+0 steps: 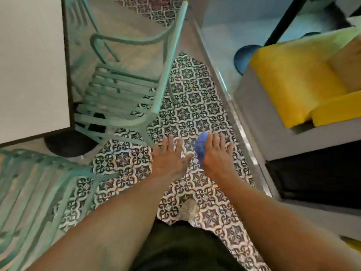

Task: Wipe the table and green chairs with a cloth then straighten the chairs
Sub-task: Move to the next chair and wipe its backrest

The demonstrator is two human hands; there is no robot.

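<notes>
The white table [29,65] fills the upper left. A green slatted chair [121,89] stands beside its right edge, backrest towards me. A second green chair [35,192] sits at the lower left, near the table's front corner. Both my arms reach forward over the patterned floor. My left hand [170,155] is flat with fingers spread and holds nothing, just right of the first chair's back leg. My right hand [214,153] has a blue cloth [201,147] tucked between thumb and palm. Neither hand touches a chair.
A yellow cushioned seat [300,79] on a grey base [254,118] stands at the right, behind a metal floor strip [236,114]. The table's dark round foot [68,143] rests on the floor near the corner. Patterned tile floor [195,98] lies between the chairs and the seat.
</notes>
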